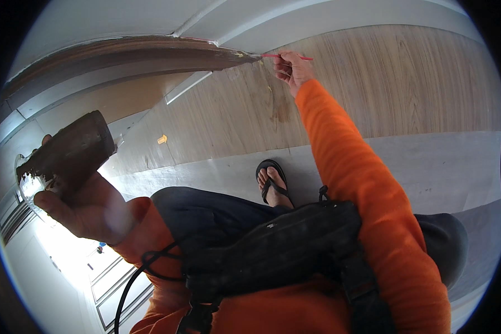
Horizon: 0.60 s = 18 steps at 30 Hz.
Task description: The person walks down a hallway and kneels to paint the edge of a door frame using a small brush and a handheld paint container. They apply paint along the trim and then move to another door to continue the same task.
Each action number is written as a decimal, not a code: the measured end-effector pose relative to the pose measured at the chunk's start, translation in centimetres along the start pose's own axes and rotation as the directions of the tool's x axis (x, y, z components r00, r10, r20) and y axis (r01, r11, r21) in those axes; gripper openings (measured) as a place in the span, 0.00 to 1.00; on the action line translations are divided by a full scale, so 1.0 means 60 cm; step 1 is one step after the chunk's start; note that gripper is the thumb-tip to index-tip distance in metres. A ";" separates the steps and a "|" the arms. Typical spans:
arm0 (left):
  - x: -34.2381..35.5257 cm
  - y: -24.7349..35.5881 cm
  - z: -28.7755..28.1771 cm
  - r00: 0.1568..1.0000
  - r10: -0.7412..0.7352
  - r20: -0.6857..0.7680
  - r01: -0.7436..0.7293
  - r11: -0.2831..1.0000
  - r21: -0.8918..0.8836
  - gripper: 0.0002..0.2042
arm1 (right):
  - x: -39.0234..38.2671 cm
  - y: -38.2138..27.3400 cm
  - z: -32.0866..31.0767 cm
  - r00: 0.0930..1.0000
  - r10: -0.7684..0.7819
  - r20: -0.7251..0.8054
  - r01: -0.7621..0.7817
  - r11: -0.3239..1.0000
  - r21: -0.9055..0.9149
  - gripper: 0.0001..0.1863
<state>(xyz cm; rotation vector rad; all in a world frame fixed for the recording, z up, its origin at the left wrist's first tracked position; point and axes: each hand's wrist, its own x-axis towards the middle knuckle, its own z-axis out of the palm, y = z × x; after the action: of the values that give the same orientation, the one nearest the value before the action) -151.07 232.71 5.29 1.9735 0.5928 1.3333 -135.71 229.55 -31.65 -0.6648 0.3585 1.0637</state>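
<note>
Red plastic-looking, a thin stick [270, 55] was pinched in the nearly closed right hand [293, 68], its tip by the end of the brown trim [150, 57]; the left hand [89, 211] curled around a brown-smeared container [75, 146].

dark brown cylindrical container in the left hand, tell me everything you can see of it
The dark brown cylindrical container appears in the left of the view, tilted, with its broader-looking flat end toward the upper right. Most of its outside looks brown and smeared, as if coated; near the lower left, the brown ends raggedly and a clear, shiny part shows, perhaps plastic. The person's bare left hand holds it, thumb below and a fingertip visible above. Its contents cannot be seen.
</note>
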 end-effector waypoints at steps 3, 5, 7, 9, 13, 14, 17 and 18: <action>-0.004 0.003 0.013 0.999 -0.001 -0.046 0.003 0.999 0.043 0.32 | -0.001 0.003 -0.003 1.000 -0.001 0.005 0.001 1.000 0.024 0.08; -0.006 0.003 0.012 0.999 -0.008 -0.049 0.010 0.999 0.033 0.32 | -0.004 0.005 -0.001 1.000 -0.005 0.017 0.004 0.999 0.033 0.08; 0.000 -0.001 0.011 1.000 -0.016 -0.027 0.016 1.000 0.004 0.31 | 0.001 0.002 0.005 1.000 -0.010 0.012 0.010 1.000 0.024 0.08; 0.007 -0.006 -0.003 1.000 -0.020 0.012 0.020 0.999 -0.038 0.29 | 0.010 0.006 -0.002 1.000 -0.005 -0.031 0.004 1.000 -0.022 0.07; 0.008 -0.008 -0.003 1.000 -0.002 0.013 0.002 1.000 -0.022 0.29 | 0.010 0.008 -0.011 0.999 0.001 -0.032 0.000 0.999 0.034 0.07; 0.009 -0.010 -0.005 1.000 0.000 0.020 0.001 1.000 -0.029 0.29 | 0.010 0.007 -0.008 1.000 -0.003 -0.013 0.003 1.000 0.026 0.07; 0.009 -0.008 -0.008 1.000 -0.004 0.026 0.005 0.999 -0.035 0.29 | 0.010 0.007 -0.003 1.000 -0.006 -0.003 0.006 1.000 -0.012 0.08; 0.010 -0.008 -0.007 1.000 -0.006 0.027 0.007 0.999 -0.039 0.29 | 0.013 0.007 -0.002 1.000 -0.007 -0.029 0.006 0.999 -0.034 0.08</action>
<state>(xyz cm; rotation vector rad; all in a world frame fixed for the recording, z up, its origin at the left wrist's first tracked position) -151.20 233.58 5.40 1.9533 0.5564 1.3034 -135.72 230.17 -32.32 -0.7123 0.3639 1.0565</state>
